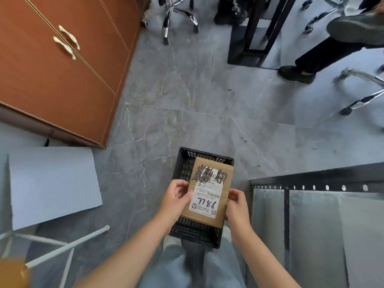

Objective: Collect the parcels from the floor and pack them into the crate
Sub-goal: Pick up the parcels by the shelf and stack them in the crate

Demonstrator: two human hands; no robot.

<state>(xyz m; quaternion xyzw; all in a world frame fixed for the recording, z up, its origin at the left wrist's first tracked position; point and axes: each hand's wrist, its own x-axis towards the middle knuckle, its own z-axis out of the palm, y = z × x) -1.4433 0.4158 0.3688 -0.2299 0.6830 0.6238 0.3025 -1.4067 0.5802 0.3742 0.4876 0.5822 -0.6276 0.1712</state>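
A flat brown cardboard parcel [216, 165] with a white shipping label marked 7786 hangs over a black slatted plastic crate [184, 169] that stands on the grey floor by my feet. My left hand [175, 199] grips the parcel's left edge, thumb on top. My right hand [238, 203] holds its right edge. The parcel covers most of the crate's inside, so what lies in the crate is hidden. No other parcel shows on the floor.
A brown wooden cabinet [62, 65] stands at the left. A grey board [54, 186] on a white frame is lower left, a black metal rack [311, 181] at the right. Chair bases [178, 15] and other people's legs [324, 57] are at the back.
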